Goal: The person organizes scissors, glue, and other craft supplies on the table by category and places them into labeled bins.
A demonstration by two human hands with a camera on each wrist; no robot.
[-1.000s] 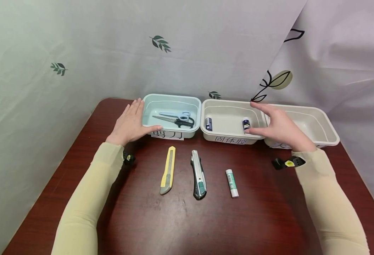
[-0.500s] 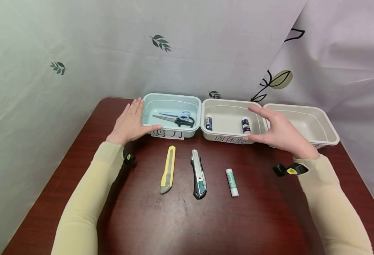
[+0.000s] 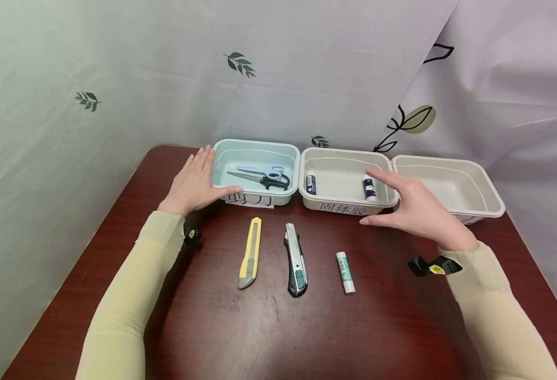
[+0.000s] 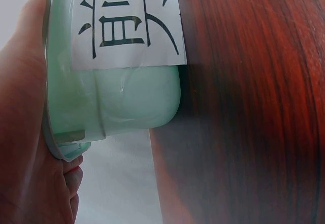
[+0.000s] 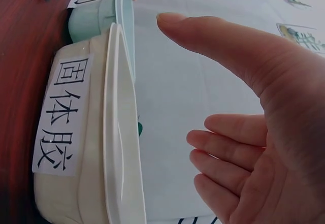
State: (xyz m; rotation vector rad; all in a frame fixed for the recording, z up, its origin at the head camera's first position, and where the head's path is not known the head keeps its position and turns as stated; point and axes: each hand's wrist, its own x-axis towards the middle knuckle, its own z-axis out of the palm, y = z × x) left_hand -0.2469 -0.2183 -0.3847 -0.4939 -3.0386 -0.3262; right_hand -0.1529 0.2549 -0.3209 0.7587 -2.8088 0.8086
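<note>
From the head cam I see the L hand [image 3: 190, 182] at the left corner of the light-blue bin [image 3: 222, 158]. Its fingers are extended and the thumb is spread wide along the front rim; the L wrist cam shows the hand lying against this rim, touching, w/o curling round it. Inside this bin lie 2 pairs: light-blue scissors [image 3: 261, 170] and, just in front, black-handled scissors [image 3: 274, 182].

The R hand [image 3: 413, 208] I find well opened, thumb and fingers far apart, and it has hold of nothing; the R wrist cam confirms this. It is at the right end of the middle beige bin [image 3: 337, 179]; how high above, I can't tell. In this bin are 2 dark-blue glue sticks: one [image 3: 311, 185] near the left end, the other [image 3: 369, 188] near the right end, close to the fingertips in my view. A 2nd beige bin [image 3: 459, 184] stands next to it, on the right.

On the dark red table [image 3: 240, 338], in front of the bins and apart from both hands, I see L to R: yellow cutter [image 3: 250, 253], silver/black cutter [image 3: 296, 260], and a white/green glue stick [image 3: 346, 273]. Paper label [image 3: 342, 209] w/ black characters is on the middle bin's front.
</note>
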